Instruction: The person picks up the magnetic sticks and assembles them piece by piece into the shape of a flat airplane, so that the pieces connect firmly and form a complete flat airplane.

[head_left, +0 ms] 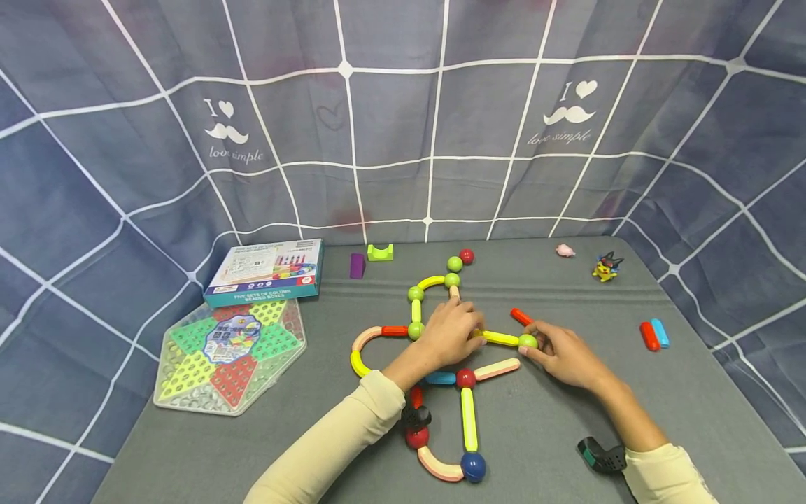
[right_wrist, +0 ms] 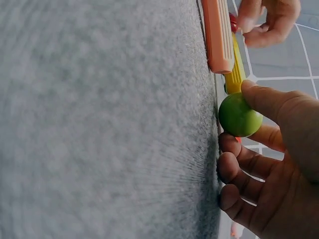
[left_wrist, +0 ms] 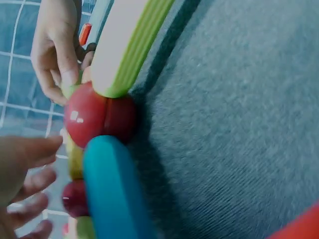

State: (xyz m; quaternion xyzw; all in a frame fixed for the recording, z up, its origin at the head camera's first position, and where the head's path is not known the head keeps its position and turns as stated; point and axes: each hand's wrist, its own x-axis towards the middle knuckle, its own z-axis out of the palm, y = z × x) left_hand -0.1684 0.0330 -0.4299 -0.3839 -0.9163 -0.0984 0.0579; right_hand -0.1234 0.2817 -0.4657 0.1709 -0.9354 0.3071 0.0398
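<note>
My right hand (head_left: pixel 563 353) pinches a green ball (right_wrist: pixel 240 114) between thumb and fingers. A yellow magnetic stick (head_left: pixel 502 339) joins that ball and runs left toward my left hand (head_left: pixel 450 332). In the left wrist view, the left hand's fingers are loosely spread beside a small dark red ball (left_wrist: pixel 75 199); the head view hides that ball under the hand. Nearer, a red ball (head_left: pixel 465 379) joins a blue stick (head_left: pixel 441 379), a cream-sided stick (head_left: pixel 497 369) and a long yellow-green stick (head_left: pixel 469 420). Green balls (head_left: pixel 415 294) and a curved yellow stick (head_left: pixel 432 281) form the far part.
A blue ball (head_left: pixel 474 466) and curved pink stick (head_left: pixel 439 465) lie at the near end. A loose red stick (head_left: pixel 521 317) lies beyond the right hand. Left are a box (head_left: pixel 264 273) and a star-patterned game board (head_left: pixel 229 357). Small figures (head_left: pixel 606 267) stand back right.
</note>
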